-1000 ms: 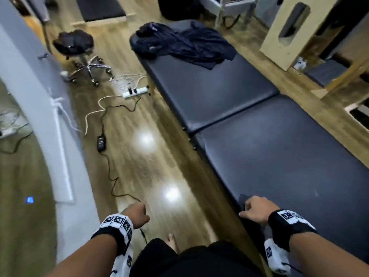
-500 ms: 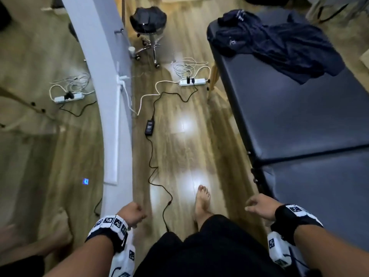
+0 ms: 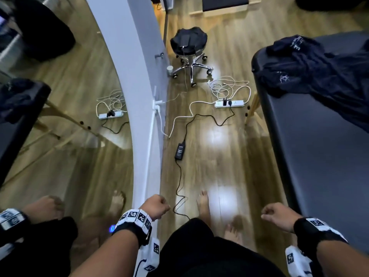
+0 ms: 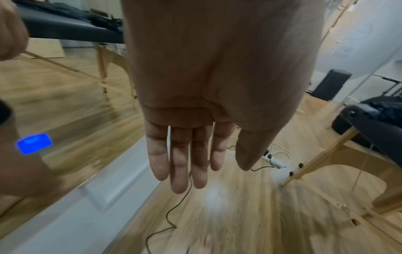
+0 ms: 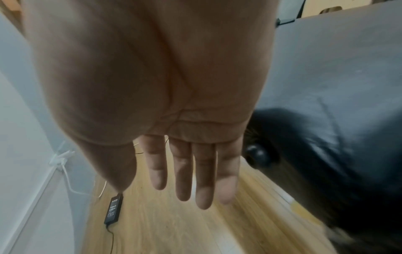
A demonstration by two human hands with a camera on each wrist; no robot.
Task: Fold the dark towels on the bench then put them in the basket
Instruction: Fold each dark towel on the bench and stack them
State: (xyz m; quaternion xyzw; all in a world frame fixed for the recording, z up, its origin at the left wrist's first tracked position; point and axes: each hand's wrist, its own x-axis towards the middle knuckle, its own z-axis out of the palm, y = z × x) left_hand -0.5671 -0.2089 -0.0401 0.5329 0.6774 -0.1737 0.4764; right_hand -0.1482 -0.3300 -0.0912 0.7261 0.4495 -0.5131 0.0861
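CHANGE: view has swung left, person now walking the floor beside the worktop (image 3: 311, 156) | left hand (image 3: 154, 206), right hand (image 3: 276, 214) relaxed, empty | dark towels (image 3: 319, 76) heaped at 2 o'clock, unfolded | basket unseen

Head view dim, cool cast. Ceiling light glare in bright patches on glossy wood floor (image 3: 215, 136). Wide-angle bending curves white wall edge (image 3: 139, 96). Feet smeared by motion blur. Wrist views brighter, warmer: palms large and soft, floor streaked with blur, worktop (image 5: 337, 68) edge smeared dark at right.
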